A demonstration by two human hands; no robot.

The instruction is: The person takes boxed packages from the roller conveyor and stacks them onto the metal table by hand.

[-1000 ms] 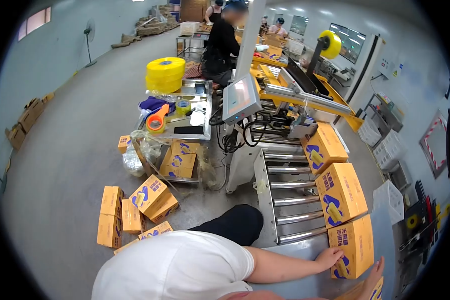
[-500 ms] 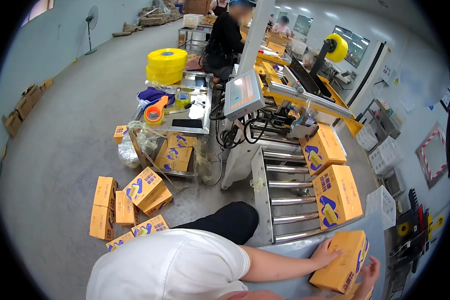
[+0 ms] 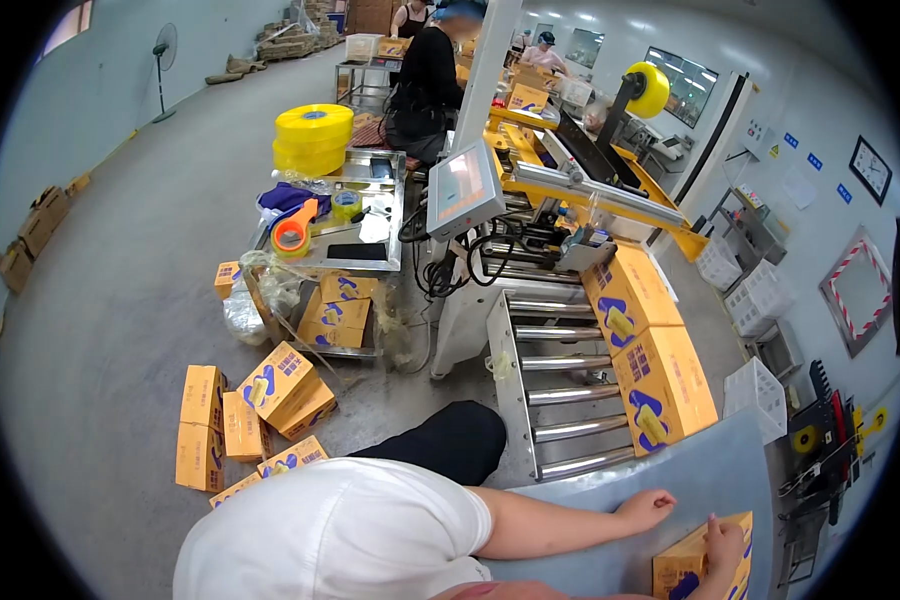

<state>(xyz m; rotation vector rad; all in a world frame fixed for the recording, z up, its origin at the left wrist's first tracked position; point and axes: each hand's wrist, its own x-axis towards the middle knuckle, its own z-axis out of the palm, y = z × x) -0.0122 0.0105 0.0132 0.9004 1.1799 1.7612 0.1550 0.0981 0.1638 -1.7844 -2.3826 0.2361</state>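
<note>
My left hand (image 3: 647, 509) hovers over the grey work surface (image 3: 570, 500), its fingers curled in and nothing visible in them. At the lower right, my right hand (image 3: 725, 545) lies across an orange-yellow cardboard box (image 3: 678, 565) with blue print and gripping its upper part; some of the fingers are hidden. The frame edge cuts off the lower part of this box. Past the work surface, two similar boxes, a nearer carton (image 3: 667, 388) and a farther carton (image 3: 632, 287), stand end to end on the roller conveyor (image 3: 570, 395).
A control screen (image 3: 465, 188) and a tape machine frame (image 3: 610, 205) stand over the conveyor. Several boxes (image 3: 280, 385) lie on the floor to the left. A metal cart (image 3: 395, 225) carries yellow tape rolls (image 3: 313, 140) and an orange tape dispenser (image 3: 292, 233). A co-worker (image 3: 425, 85) sits beyond.
My left hand has come off the box it was touching. My right hand is now on a box lower in view; whether it is the same box, I cannot tell. The view has shifted slightly.
</note>
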